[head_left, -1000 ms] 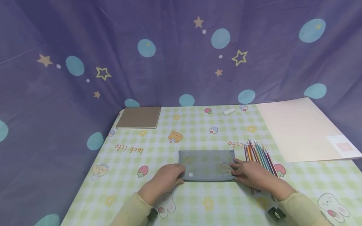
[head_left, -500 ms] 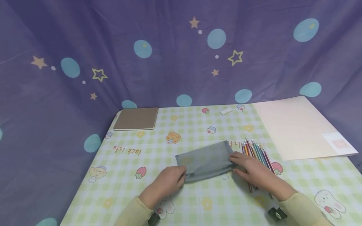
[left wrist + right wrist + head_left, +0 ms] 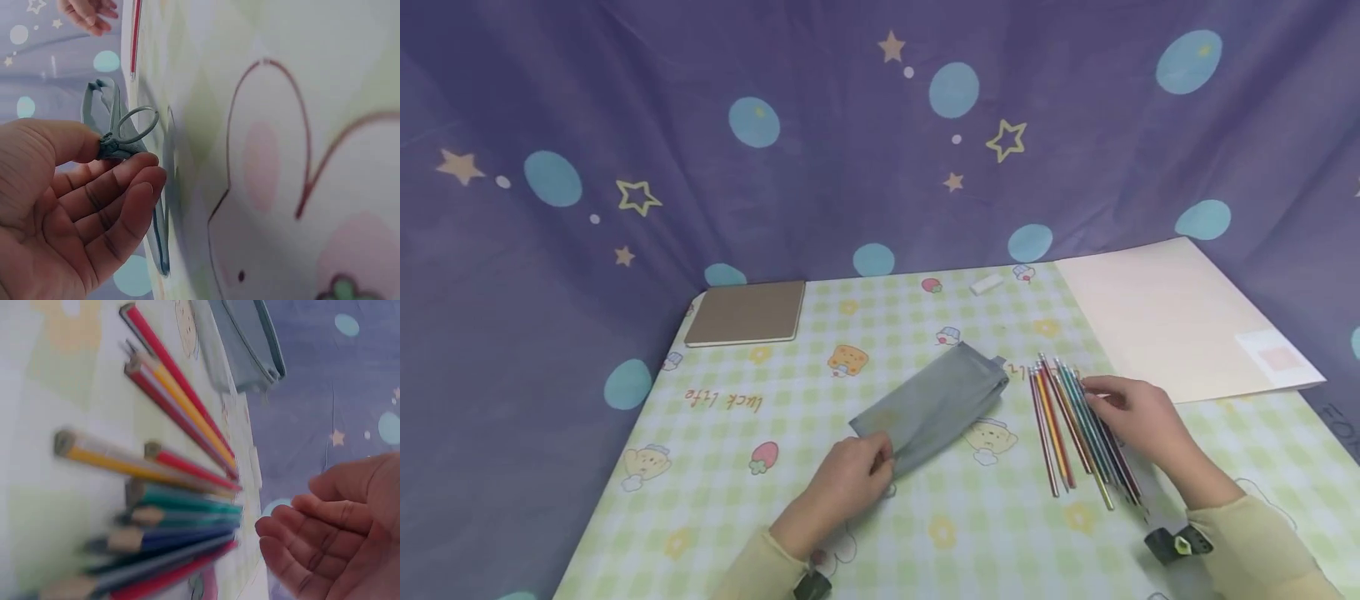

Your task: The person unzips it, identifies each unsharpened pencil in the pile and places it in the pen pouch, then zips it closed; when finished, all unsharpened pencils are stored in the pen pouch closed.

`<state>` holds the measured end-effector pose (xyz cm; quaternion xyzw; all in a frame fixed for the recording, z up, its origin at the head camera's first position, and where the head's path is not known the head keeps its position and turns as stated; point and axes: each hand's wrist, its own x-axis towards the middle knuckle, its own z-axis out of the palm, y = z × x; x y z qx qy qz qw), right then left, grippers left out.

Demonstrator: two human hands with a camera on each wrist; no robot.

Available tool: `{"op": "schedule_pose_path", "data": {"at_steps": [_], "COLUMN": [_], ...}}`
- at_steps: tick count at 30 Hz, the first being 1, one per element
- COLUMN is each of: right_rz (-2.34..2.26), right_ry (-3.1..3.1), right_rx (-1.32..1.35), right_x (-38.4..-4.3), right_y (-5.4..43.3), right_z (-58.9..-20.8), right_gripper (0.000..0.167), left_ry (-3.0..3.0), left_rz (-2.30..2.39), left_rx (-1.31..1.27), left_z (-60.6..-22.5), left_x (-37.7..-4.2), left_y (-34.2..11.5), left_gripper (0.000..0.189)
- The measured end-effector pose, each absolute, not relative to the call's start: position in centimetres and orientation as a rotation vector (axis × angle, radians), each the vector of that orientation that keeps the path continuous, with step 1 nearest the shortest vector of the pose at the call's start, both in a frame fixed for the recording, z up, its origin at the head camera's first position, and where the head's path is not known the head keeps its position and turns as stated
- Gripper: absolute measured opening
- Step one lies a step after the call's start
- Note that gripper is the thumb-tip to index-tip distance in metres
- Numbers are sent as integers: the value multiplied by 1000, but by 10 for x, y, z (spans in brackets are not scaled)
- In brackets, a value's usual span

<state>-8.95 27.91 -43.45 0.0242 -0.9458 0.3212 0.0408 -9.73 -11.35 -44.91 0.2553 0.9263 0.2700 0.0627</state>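
Note:
A grey-blue zip pouch (image 3: 928, 400) lies slanted in the middle of the table, its right end raised towards the back. My left hand (image 3: 850, 479) pinches its near left corner between thumb and fingers. In the left wrist view a thin ring (image 3: 140, 125) stands out from the pouch beside the thumb. Along the pouch's side runs a zipper seam (image 3: 250, 340), seen in the right wrist view. Several coloured pencils (image 3: 1063, 425) lie in a loose row to the right of the pouch. Over their right side hovers my right hand (image 3: 1138, 417), fingers loosely bent and holding nothing.
At the back left lies a brown notebook (image 3: 748, 312). A white eraser (image 3: 987, 284) sits near the back edge. A large cream sheet (image 3: 1172, 321) with a white label (image 3: 1273, 357) covers the back right. Behind the table hangs a purple curtain (image 3: 820, 200).
My right hand has let go of the pouch and moved right to the pencils. The pouch has turned, its right end swinging towards the back, while my left hand keeps its corner.

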Motion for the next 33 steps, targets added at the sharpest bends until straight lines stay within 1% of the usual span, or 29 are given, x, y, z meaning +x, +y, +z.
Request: {"op": "schedule_pose_path", "data": {"at_steps": [5, 9, 15, 22, 28, 33], "right_rz": [1036, 1008, 1101, 1154, 1142, 1116], "right_ry": [-2965, -3002, -3034, -3028, -3059, -3066], "right_rx": [-27, -68, -88, -73, -113, -101], "right_x": [-87, -84, -81, -81, -82, -83], "right_y": [297, 302, 298, 292, 289, 286], "right_z": [-440, -444, -444, -446, -446, -446], "right_gripper": [31, 26, 18, 15, 16, 12], "left_ry": [2778, 2778, 2782, 2766, 2764, 2764], "left_rz": [848, 869, 877, 893, 896, 904], "left_rx": [730, 722, 721, 716, 720, 722], "left_z": [-450, -451, -454, -453, -452, -453], "left_x": [-98, -99, -99, -98, -98, -99], "left_y": [-111, -109, -107, -107, -107, -107], "left_gripper": [11, 10, 11, 11, 12, 12]}}
